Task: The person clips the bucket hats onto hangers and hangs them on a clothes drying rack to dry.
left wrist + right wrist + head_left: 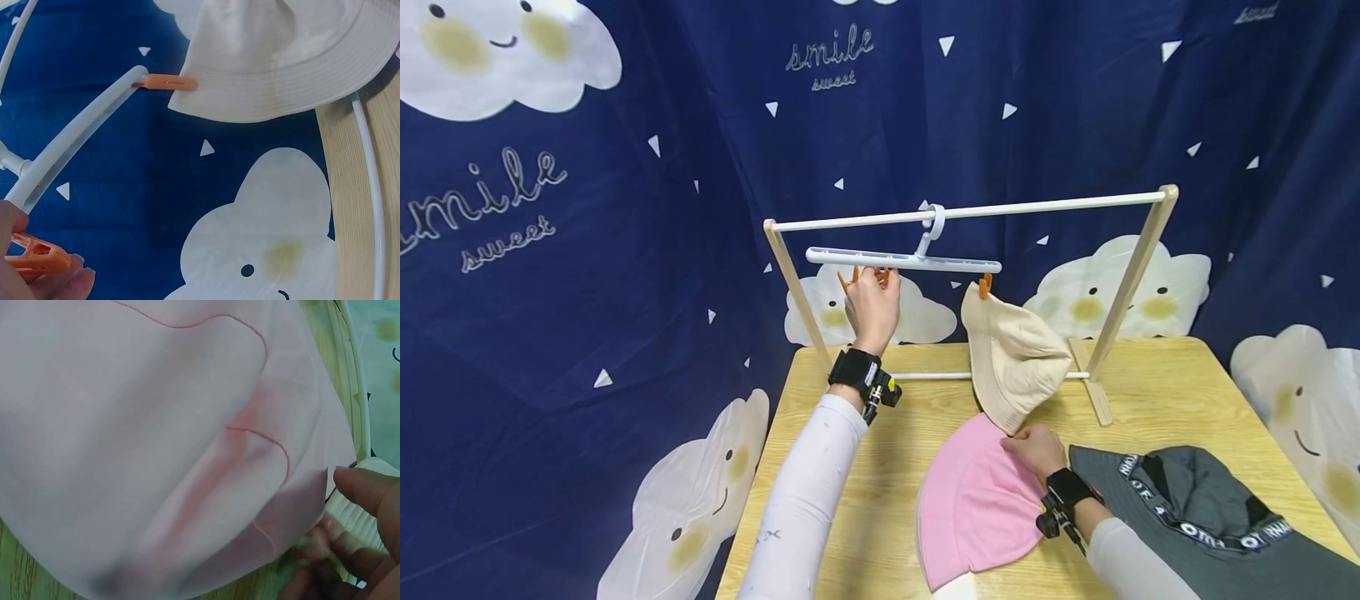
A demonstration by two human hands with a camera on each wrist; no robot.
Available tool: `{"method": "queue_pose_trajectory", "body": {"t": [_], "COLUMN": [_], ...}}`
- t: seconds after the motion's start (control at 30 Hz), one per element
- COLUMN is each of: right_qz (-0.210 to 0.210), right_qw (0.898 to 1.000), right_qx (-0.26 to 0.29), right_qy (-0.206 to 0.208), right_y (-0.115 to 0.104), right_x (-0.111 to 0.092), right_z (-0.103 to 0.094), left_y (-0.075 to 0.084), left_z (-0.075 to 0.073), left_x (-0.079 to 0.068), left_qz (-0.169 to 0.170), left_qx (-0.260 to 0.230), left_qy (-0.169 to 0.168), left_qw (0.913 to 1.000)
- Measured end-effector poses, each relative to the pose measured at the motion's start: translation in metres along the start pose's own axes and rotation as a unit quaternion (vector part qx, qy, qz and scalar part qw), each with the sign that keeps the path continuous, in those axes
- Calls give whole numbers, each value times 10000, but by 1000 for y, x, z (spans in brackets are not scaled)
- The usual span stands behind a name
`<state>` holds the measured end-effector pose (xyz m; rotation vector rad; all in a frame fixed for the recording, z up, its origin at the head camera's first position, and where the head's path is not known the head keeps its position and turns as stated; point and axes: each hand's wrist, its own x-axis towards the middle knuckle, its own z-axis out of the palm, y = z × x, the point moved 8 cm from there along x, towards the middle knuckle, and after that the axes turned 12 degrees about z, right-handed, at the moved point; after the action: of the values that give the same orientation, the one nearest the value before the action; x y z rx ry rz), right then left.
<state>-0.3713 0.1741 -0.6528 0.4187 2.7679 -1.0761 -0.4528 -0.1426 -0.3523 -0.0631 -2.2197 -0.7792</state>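
Observation:
My left hand (874, 310) is raised under the white hanger (880, 260) and holds an orange clip (42, 257) between thumb and fingers. From the hanger's right end another orange clip (985, 286) grips the brim of a cream bucket hat (1018, 354), which hangs tilted. Low on the right, my right hand (1039, 450) pinches the brim edge of a pink bucket hat (973, 508) lying on the table. In the right wrist view the pink hat's folds (125, 444) fill most of the picture, with thumb and fingers at its edge.
A rack with a white top rod (1045, 207) and wooden legs (1131, 283) carries the hanger. A dark grey bucket hat (1195, 500) with a lettered band lies at the right of the wooden table (865, 533). Behind hangs a blue cloud-print curtain (700, 250).

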Motion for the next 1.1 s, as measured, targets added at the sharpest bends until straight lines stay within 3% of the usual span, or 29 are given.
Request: {"method": "queue_pose_trajectory", "body": {"t": [0.33,0.53,0.83,1.1], "right_qz": [38,-286,-216,-303], "right_qw": [9999,9995,9973,9922], "right_qx": [-8,144,412,885], "right_qy": [-137,-82,-562,-819], "right_y": [7,1,-6,-10], "right_x": [0,5,-1,4], "right_z": [19,20,30,32], "left_y": [-7,-5,-13,-8], "left_z": [3,5,8,13], "left_x": [-2,5,6,12], "left_qz": [-193,-211,-422,-115], "left_qx": [591,891,1519,1851], "left_qy": [-171,-411,-988,-1594], "left_qw": [9979,9949,9825,9696]}}
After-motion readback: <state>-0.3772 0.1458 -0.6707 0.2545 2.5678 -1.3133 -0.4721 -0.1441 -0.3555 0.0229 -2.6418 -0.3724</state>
